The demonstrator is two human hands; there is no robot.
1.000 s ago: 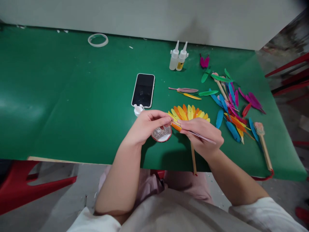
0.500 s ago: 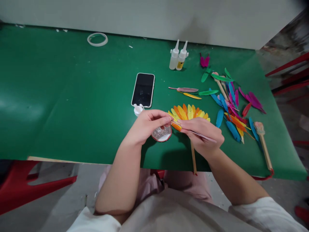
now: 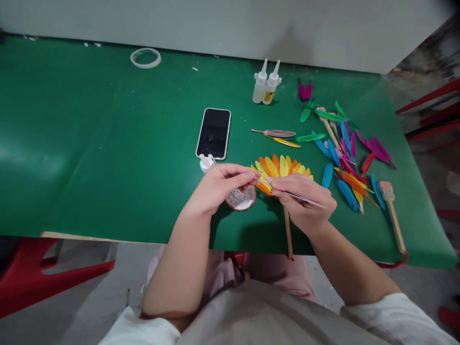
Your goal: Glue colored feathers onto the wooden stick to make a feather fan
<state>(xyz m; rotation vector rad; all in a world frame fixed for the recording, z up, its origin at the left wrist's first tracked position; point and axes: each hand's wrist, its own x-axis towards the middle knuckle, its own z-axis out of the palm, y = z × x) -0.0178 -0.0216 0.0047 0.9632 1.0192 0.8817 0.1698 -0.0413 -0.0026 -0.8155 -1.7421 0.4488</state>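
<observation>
We see the right hand (image 3: 305,206) curled closed, pinching a slim pinkish stick (image 3: 305,200) between thumb and fingers, its front end at the left fingertips. On the left hand (image 3: 227,184), thumb and forefinger press together; we cannot tell whether anything small sits between them. Partly under that hand we find a round dish (image 3: 241,204); behind the right, a yellow-and-orange fan (image 3: 273,167).
</observation>
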